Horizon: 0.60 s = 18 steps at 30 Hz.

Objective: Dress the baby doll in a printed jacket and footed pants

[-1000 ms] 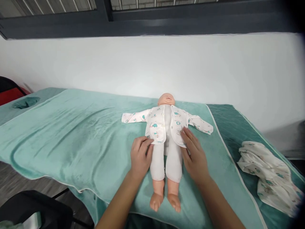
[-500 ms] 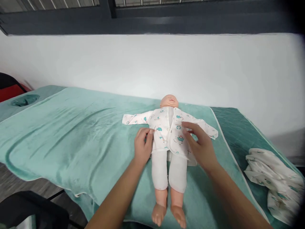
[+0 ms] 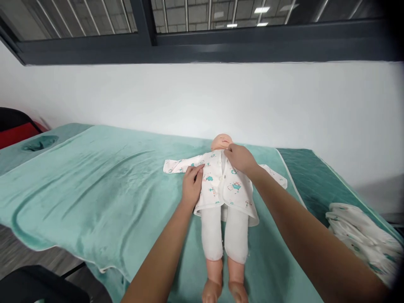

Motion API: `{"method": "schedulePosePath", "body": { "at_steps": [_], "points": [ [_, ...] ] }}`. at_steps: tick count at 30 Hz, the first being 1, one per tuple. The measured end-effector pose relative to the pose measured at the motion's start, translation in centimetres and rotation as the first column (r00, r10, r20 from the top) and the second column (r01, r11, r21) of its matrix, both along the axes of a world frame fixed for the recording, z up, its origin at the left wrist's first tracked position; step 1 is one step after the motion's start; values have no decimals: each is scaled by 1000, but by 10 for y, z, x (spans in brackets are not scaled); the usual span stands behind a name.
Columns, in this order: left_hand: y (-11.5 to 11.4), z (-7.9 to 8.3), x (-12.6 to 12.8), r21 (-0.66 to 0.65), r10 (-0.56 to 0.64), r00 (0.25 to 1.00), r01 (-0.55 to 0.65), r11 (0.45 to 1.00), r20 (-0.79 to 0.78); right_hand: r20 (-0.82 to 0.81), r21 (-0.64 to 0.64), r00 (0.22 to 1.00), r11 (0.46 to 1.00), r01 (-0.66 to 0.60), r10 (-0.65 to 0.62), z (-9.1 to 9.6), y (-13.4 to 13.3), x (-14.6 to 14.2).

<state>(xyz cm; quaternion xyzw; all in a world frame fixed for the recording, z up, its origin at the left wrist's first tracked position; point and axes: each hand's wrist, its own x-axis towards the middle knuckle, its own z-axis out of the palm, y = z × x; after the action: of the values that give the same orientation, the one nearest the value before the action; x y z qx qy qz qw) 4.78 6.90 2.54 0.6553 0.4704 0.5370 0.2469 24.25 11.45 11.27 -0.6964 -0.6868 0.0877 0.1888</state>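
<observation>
On its back lies a baby doll, head toward the wall and bare feet toward me. It wears a white baby jacket with small coloured prints, its front edges meeting down the middle. White cloth covers the doll's upper legs. My right hand has its fingers closed on the jacket's front edge at the collar, just below the chin. Against the jacket's side under the sleeve, my left hand rests with fingers stretched out. My right hand and forearm hide part of the chest and one sleeve.
A green sheet covers the bed, with a hole in the bed's surface at the far left. Crumpled printed white cloth lies at the right. Behind are a white wall and a barred window. A black object stands at lower left.
My right hand has moved up and left from beside the chest to the collar and closed there. My left hand has flattened against the jacket's side. The view has tilted up slightly.
</observation>
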Motion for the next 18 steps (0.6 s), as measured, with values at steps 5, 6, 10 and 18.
{"method": "schedulePosePath", "body": {
  "at_steps": [5, 6, 10, 18],
  "points": [
    [0, -2, -2, -41, 35, 999, -33, 999, 38, -166, 153, 985, 988, -27, 52, -10, -10, -14],
    [0, -2, -2, -55, 49, 998, -47, 997, 44, -264, 191, 961, 981, -31, 81, -15, -15, -11],
    [3, -5, -4, -117, 69, 994, -60, 991, 79, -573, 366, 799, 929, 51, 182, -47, -45, 34],
    [13, -17, -4, -147, 152, 987, -144, 979, 42, -366, 210, 779, 770, 603, -510, -118, -89, 164]
  ]
}}
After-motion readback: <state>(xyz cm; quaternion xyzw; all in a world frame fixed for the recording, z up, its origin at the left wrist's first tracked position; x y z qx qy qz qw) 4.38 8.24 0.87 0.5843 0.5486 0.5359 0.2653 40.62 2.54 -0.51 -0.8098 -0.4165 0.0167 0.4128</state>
